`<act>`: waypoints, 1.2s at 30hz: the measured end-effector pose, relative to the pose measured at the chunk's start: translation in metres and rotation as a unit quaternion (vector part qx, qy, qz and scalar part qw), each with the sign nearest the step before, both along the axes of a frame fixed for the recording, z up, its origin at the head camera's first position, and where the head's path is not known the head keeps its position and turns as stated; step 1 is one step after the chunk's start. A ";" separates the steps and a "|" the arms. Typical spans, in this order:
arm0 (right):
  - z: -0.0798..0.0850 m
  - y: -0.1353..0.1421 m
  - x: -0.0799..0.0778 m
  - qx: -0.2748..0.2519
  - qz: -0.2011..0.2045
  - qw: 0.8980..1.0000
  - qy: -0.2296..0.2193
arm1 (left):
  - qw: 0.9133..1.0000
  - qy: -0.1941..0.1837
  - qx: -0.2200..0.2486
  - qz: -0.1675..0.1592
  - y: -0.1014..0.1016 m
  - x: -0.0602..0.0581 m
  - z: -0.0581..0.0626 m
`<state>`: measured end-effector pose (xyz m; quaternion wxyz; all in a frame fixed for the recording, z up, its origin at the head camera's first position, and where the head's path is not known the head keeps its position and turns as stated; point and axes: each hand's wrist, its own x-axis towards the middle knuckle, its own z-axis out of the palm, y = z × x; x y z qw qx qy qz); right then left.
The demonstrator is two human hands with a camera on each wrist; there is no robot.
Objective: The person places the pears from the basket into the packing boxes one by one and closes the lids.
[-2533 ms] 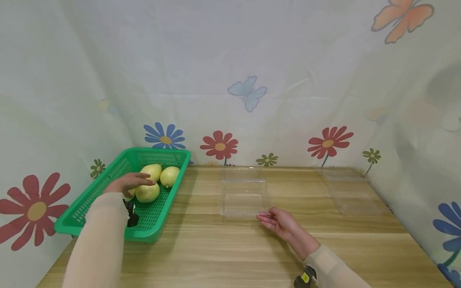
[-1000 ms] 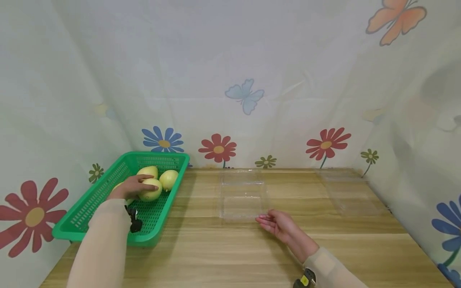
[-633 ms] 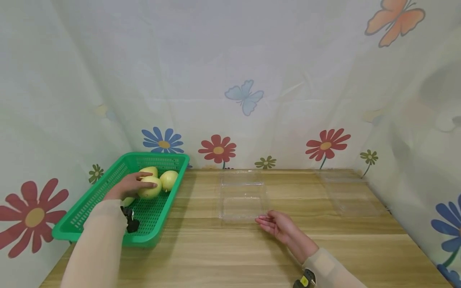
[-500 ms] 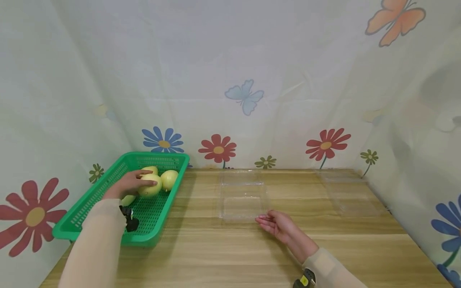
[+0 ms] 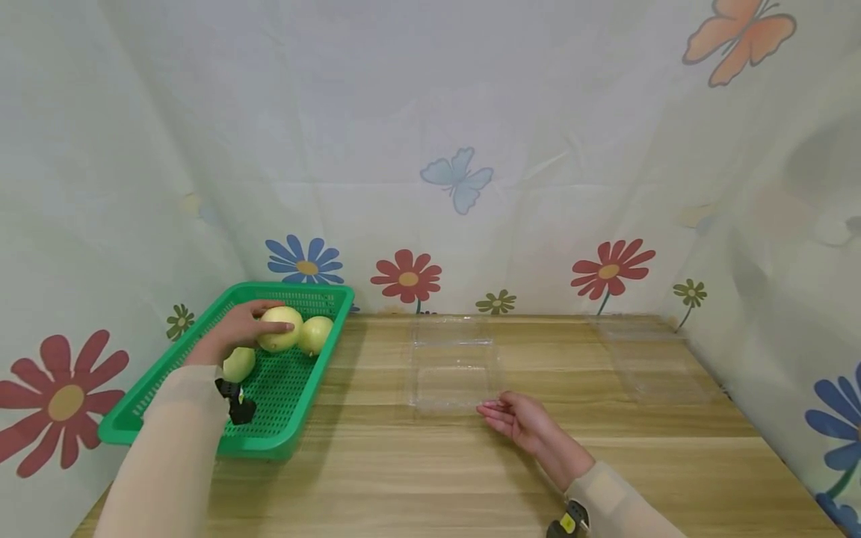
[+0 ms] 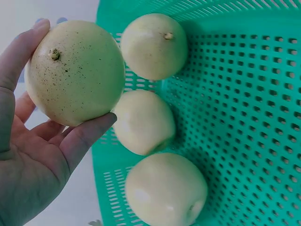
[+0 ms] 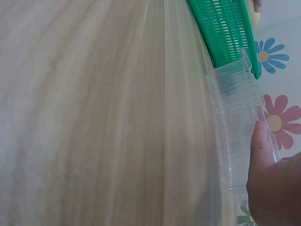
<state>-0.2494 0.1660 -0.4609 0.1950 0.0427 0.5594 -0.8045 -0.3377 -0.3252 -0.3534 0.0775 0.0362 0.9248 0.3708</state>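
In the left wrist view my left hand (image 5: 244, 326) grips a pale yellow-green round melon (image 6: 75, 70), black-specked around its stem nub, thumb and fingers on opposite sides. The held melon is raised over the green plastic basket (image 5: 309, 400). Below it lie other melons, among them one (image 6: 154, 46) by the basket wall and one (image 6: 165, 188) at the lower part of that view. My right hand (image 5: 525, 422) rests at the near right corner of a clear plastic box (image 5: 452, 388), fingers fairly straight. Its thumb (image 7: 259, 141) lies along the box's side in the right wrist view; the other fingers are mostly hidden there.
The basket stands at the left of the wood-grain table (image 5: 403, 478), against the printed cloth backdrop (image 5: 377, 149). Another clear plastic box (image 5: 662, 366) sits at the back right. The clear box by my right hand has its hinged lid part towards the backdrop.
My left hand has come down onto a melon in the basket, taken hold of it and lifted it slightly, uncovering the melon behind the wrist. The right hand has stayed at the box.
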 end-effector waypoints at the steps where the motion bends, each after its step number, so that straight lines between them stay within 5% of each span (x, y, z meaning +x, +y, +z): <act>1: 0.000 0.000 0.000 0.000 0.001 1.000 0.000 | 1.000 0.005 -0.002 0.001 0.001 0.000 0.002; 19: -0.003 0.001 -0.001 0.004 -0.001 1.000 0.000 | 0.995 0.090 0.024 0.024 0.033 0.008 0.043; 36: -0.003 0.000 -0.002 0.004 0.001 1.000 0.000 | 0.989 0.141 0.042 0.027 0.076 0.033 0.077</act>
